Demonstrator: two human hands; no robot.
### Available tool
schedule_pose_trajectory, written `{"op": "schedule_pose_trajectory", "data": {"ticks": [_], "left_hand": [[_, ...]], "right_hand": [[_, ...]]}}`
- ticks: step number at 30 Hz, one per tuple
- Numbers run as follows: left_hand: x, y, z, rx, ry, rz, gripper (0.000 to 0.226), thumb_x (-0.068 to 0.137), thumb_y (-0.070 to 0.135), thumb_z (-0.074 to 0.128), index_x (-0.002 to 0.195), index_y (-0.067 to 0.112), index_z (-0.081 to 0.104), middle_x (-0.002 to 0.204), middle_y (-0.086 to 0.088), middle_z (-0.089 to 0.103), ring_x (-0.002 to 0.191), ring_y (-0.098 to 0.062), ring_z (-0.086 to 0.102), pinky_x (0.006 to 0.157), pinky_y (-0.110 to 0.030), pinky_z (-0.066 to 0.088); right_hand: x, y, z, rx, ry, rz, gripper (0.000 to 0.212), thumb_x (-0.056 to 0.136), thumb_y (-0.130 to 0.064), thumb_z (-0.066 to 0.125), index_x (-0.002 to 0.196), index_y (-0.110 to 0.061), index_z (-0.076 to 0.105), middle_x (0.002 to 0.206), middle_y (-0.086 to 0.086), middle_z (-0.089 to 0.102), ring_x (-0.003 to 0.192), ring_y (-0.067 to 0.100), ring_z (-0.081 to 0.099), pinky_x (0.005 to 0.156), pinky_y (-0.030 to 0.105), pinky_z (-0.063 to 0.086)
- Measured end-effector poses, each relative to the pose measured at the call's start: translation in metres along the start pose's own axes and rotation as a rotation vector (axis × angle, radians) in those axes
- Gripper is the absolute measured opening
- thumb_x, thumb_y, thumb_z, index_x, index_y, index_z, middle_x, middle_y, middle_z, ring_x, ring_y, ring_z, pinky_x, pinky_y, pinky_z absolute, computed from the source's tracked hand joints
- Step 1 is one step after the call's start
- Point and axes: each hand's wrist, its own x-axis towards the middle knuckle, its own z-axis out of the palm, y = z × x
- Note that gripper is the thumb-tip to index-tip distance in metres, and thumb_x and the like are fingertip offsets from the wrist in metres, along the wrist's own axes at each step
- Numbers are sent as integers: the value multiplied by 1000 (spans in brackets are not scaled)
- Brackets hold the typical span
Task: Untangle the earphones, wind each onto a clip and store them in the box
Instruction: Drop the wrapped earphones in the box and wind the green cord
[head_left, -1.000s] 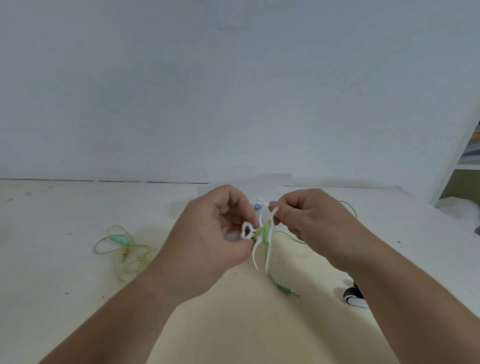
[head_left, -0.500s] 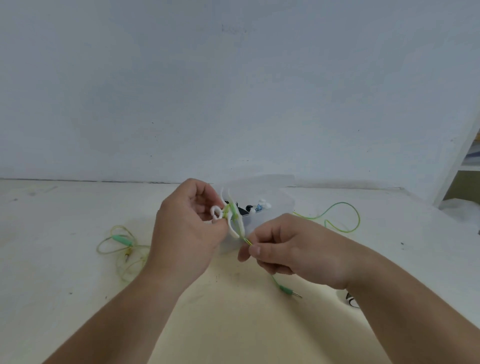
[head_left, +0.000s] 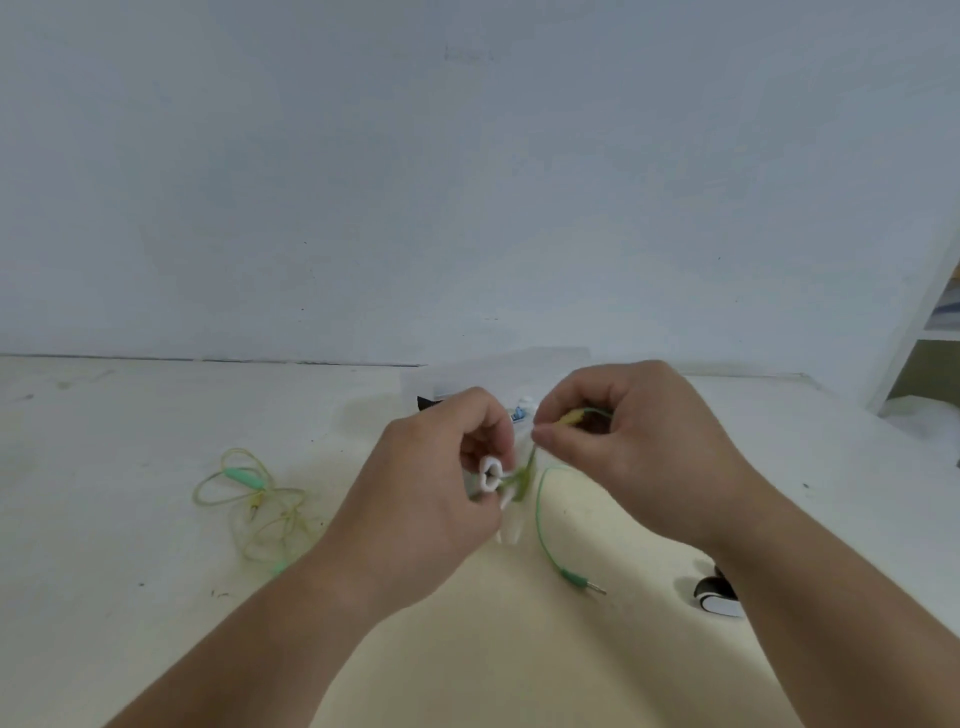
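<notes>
No readable text, label, brand, number or sign on anything in view.

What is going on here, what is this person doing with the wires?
A person works a green cable onto a white clip. The left hand holds the clip, some cable already on it; the right hand pinches the cable above it. The plug end is loose, down by the table. A yellowish earphone lies tangled at the left, not yet wound.

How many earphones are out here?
2: the green earphone between left hand and right hand, and a yellow-green earphone loose on the table at left. The box behind may hide more.
</notes>
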Motion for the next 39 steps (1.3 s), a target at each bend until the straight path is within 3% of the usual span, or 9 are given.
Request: {"op": "schedule_pose_trajectory", "data": {"ticks": [5,10,13,16,21,24,29,34,39], "left_hand": [[4,3,-5,-311,-57,-65,36,69,-11,74,80,20,62,81,2,71,78,-17,69,81,-38,59],[5,6,-8,-576,-69,-101,31,60,-7,70,76,17,59,79,-3,70,72,-15,65,70,-22,52],[6,6,-7,-723,-53,-114,38,58,-15,66,74,20,60,80,-6,68,74,-18,64,68,-26,52],[8,6,-7,-829,62,-156,38,56,-14,69,76,17,58,79,-4,66,72,-17,64,67,-24,54],[14,-6,-9,-567,366,-204,41,69,-25,68,80,13,55,75,4,69,71,-13,69,69,-23,53],[15,-12,-9,-396,434,-192,38,68,-22,70,79,12,58,79,-3,71,73,-15,71,67,-19,55],[13,-16,-7,-187,388,-122,40,67,-14,75,77,22,59,78,4,71,75,-14,70,75,-31,59],[6,-8,-3,17,303,-4,36,68,-5,75,78,26,59,78,13,66,77,-8,65,69,-19,51],[3,-5,-2,39,105,43,33,68,-1,72,80,27,60,78,8,66,78,-14,65,72,-32,52]], "right_hand": [[5,6,-1,229,20,100,12,86,-20,75,74,-21,73,54,-5,60,45,9,43,46,20,36],[6,8,-1,473,-27,183,18,89,-14,69,74,-5,70,51,2,46,44,12,34,44,19,30],[5,11,2,509,-164,217,30,97,-16,59,74,3,63,55,3,37,48,15,25,47,26,21],[2,10,15,473,-311,226,41,104,-25,48,67,-10,56,57,0,34,50,13,23,48,25,19],[-2,8,32,386,-502,216,34,106,-22,43,87,-10,68,57,-6,40,50,9,30,48,17,27],[-4,6,29,292,-550,171,31,105,-20,48,86,-13,72,57,-8,38,54,12,30,52,21,28],[-3,1,14,181,-502,108,33,102,-27,54,77,-16,72,54,-10,36,55,16,29,54,29,27],[-5,-5,7,149,-533,8,30,102,-20,54,83,-1,69,50,-15,38,50,6,34,54,19,29],[-3,-6,-2,215,-323,18,27,98,-19,59,74,-14,71,51,-11,35,51,12,28,45,17,24]]}}
